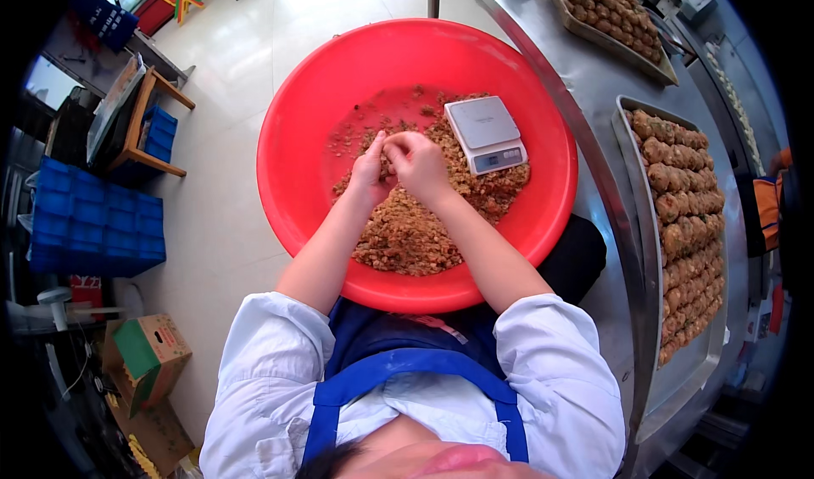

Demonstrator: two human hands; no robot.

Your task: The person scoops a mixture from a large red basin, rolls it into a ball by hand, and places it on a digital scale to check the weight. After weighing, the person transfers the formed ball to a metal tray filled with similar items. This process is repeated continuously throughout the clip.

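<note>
A large red plastic basin stands before me, with a crumbly brown food mixture spread in it. My left hand and my right hand meet above the mixture, fingers curled towards each other. A small lump of the mixture shows between them, cupped by my left hand; my right fingertips touch at its top, and whether they grip it is hidden. A white digital kitchen scale rests tilted on the mixture, right of my hands, with nothing on its plate.
Right of the basin, a steel table bears a metal tray with rows of brown balls and another tray of balls. Blue plastic crates, a wooden stool and a cardboard box stand left. Part of another person shows far right.
</note>
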